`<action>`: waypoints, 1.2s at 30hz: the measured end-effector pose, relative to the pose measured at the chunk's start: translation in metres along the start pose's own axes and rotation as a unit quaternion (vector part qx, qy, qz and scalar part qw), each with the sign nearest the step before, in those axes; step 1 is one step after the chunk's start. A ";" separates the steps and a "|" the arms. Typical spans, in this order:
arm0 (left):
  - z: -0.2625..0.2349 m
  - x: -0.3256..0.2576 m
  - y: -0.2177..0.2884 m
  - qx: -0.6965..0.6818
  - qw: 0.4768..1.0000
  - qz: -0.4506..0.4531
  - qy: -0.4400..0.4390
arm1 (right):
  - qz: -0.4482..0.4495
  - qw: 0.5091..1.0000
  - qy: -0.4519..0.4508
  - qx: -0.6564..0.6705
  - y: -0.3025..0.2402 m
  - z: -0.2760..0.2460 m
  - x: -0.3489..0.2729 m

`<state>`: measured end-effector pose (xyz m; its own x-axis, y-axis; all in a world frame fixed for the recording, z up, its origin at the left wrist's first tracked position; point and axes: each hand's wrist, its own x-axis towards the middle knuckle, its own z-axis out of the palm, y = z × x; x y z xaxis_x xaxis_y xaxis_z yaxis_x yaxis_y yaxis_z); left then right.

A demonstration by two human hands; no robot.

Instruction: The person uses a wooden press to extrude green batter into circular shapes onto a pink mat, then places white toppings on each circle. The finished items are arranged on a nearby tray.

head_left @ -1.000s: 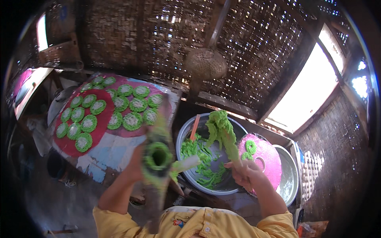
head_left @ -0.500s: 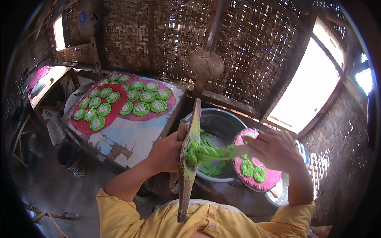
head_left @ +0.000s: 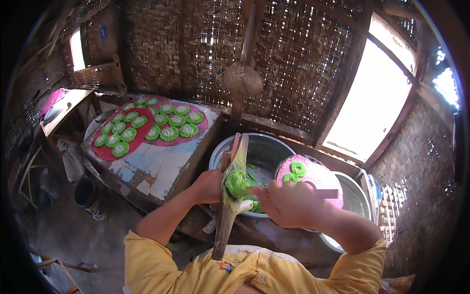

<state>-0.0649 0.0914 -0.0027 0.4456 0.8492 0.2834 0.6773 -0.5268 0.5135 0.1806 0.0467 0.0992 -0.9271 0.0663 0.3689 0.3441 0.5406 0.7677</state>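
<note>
Left hand [head_left: 208,186] gripped wooden paddle [head_left: 230,196] upright over metal basin [head_left: 267,147]; right hand [head_left: 289,203] pinched green noodle clump [head_left: 236,183]. Risk judged: clump sliding off tilted paddle, missing pink tray [head_left: 313,174].

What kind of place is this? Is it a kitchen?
Probably a small hut workshop for making food by hand. The walls are woven bamboo, green noodle rounds lie spread on a table, and a metal basin holds more green strands.

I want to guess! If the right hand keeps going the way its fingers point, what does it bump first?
Probably the green noodle clump on the wooden board; the right hand points left at it, though depth is unclear.
</note>
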 end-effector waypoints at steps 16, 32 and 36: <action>-0.010 -0.005 0.040 0.055 0.984 -0.057 0.161 | 0.226 0.894 -0.283 0.265 0.069 -0.043 -0.023; 0.010 0.001 0.031 0.071 0.988 -0.039 0.130 | -0.001 0.990 0.140 -0.008 0.012 0.010 0.002; 0.008 -0.006 -0.005 0.000 0.985 -0.104 0.136 | 0.089 0.956 -0.204 0.190 0.035 -0.007 -0.019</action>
<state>-0.0665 0.0893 -0.0134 0.1232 0.9170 0.3795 0.7377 -0.3404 0.5830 0.2106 0.0584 0.1225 -0.8660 0.4658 0.1820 0.4956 0.7504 0.4375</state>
